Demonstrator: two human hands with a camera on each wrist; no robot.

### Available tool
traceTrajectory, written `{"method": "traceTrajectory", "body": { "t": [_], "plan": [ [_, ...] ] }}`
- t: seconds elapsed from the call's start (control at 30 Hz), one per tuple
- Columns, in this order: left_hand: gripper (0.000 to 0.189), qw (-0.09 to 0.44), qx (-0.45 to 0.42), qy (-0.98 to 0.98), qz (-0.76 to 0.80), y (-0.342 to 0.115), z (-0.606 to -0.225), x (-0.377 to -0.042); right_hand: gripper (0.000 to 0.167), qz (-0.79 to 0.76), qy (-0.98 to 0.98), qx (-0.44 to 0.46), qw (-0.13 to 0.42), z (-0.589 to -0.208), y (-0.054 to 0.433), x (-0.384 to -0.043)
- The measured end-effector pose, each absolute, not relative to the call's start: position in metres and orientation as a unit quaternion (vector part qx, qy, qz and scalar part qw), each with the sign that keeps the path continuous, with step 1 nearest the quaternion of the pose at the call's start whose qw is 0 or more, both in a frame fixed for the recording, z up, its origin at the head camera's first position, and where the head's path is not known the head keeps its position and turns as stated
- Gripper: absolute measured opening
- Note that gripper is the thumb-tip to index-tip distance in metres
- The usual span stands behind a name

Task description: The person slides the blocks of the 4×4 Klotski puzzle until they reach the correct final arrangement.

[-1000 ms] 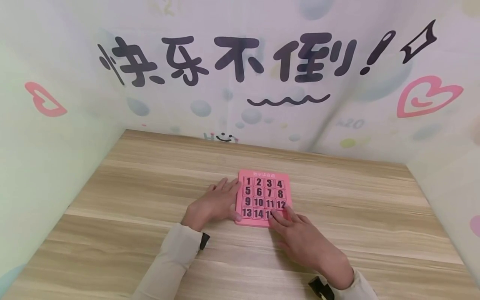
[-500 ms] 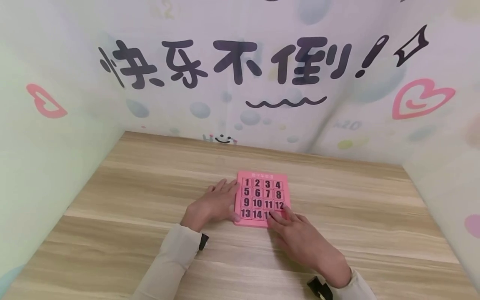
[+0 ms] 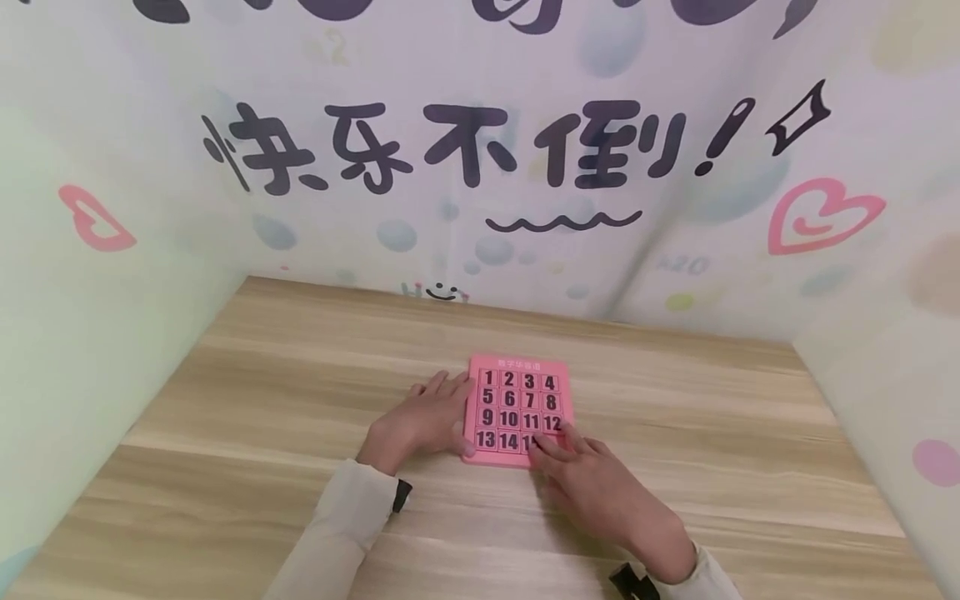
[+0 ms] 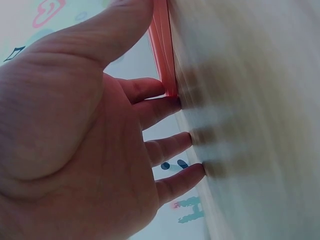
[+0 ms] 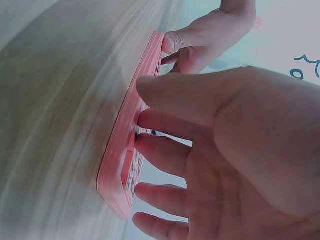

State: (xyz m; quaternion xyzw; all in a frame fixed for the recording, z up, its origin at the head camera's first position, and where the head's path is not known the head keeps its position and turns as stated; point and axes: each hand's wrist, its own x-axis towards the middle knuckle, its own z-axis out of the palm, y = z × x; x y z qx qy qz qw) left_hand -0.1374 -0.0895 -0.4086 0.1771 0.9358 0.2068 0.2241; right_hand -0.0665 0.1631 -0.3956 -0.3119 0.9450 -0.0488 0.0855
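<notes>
A pink number slide puzzle (image 3: 519,408) lies flat on the table, its tiles running from 1 at top left to 15 in the bottom row. My left hand (image 3: 427,421) rests along its left side, thumb at the lower left corner, other fingers spread; in the left wrist view, fingertips touch the puzzle's edge (image 4: 165,50) and the tabletop. My right hand (image 3: 600,487) lies at the lower right corner with fingertips on tile 15, partly covering it. In the right wrist view, the right thumb (image 5: 165,92) lies at the puzzle's front edge, fingers extended over the top.
The wood-grain table (image 3: 300,358) extends around the puzzle. Behind it stands a pale printed backdrop (image 3: 450,250) with black characters, hearts and bubbles. Light sleeves (image 3: 337,517) and black wrist straps (image 3: 633,581) show at the wrists.
The head view has tilted up slightly, so the whole scene sits lower and more of the backdrop lettering shows. Both hands keep their places on the puzzle, and the visible tiles keep their order.
</notes>
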Motion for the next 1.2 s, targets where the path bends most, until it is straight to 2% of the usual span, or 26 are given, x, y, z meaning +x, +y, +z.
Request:
{"method": "traceTrajectory", "body": {
  "t": [1.2],
  "plan": [
    [0.098,0.229,0.181,0.936,0.196,-0.0907,-0.4051,-0.1362,0.05,-0.041,0.944,-0.308,0.111,-0.3964,0.1634,-0.066]
  ]
}}
